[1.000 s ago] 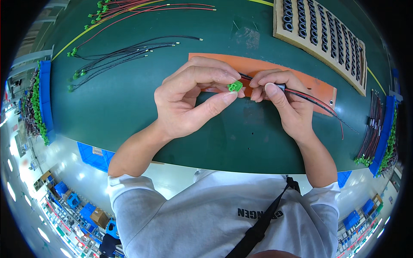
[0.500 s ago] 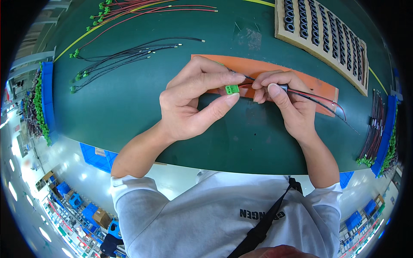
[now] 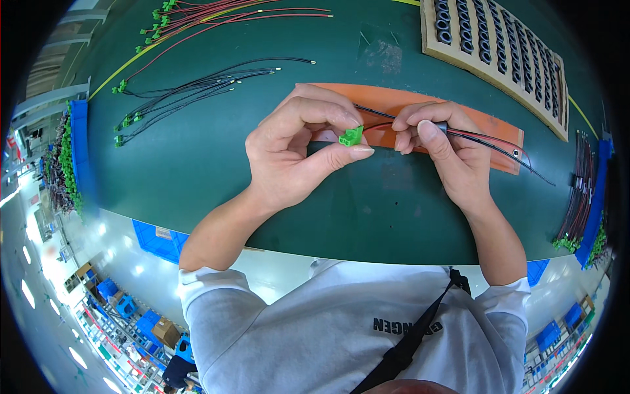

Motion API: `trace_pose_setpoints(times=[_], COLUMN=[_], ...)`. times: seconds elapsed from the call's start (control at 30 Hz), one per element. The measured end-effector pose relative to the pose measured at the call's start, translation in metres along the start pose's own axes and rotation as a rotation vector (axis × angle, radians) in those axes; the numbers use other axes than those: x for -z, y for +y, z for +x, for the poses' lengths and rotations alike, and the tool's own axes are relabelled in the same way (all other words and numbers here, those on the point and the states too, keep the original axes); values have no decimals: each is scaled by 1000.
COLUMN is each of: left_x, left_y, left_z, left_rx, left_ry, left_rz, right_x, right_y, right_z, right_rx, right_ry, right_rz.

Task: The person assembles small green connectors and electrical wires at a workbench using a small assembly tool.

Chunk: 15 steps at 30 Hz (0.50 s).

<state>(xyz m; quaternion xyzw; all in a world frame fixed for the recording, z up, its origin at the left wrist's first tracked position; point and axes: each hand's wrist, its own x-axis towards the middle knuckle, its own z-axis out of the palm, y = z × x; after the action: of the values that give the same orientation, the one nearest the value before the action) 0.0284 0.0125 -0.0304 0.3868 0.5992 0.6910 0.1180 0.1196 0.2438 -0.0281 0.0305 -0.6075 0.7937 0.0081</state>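
Observation:
Between the thumb and fingers of my left hand (image 3: 298,141) sits a small green terminal connector (image 3: 351,136). Black and red wires (image 3: 375,112) run from it across to my right hand (image 3: 449,144). That hand is closed round the wires and a short black ring-shaped core (image 3: 441,127), which shows beside the thumb. Past the core, the loose black and red wire ends (image 3: 505,152) stick out to the right. Under both hands lies an orange strip (image 3: 508,138) on the green table (image 3: 315,226). My right fingertips hide part of the wires.
Black wires with green connectors (image 3: 190,92) and red ones (image 3: 223,23) lie at the far left. A tray of black rings (image 3: 485,56) stands far right. Bundled wires (image 3: 581,190) lie by the blue bin (image 3: 594,210) at the right edge; another blue bin (image 3: 80,151) is left.
The green connector has turned in my left fingers, its face now angled differently. My right hand still grips the core and wires. The whole view has shifted slightly.

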Motion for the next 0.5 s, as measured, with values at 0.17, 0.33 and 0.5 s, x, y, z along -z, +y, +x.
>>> trace_pose_setpoints(times=[0.17,0.33,0.5], left_x=[-6,-7,-7], left_y=[5,7,5], left_z=[0,-2,-1], left_rx=[35,-3,-6], left_ry=[-8,-45,-44], left_rz=[-60,71,74], right_x=[-2,-2,-3], right_y=[0,3,0], right_z=[-2,0,-1], right_rx=[7,36,33], right_ry=[-24,-56,-50], right_rz=[-57,-82,-97])
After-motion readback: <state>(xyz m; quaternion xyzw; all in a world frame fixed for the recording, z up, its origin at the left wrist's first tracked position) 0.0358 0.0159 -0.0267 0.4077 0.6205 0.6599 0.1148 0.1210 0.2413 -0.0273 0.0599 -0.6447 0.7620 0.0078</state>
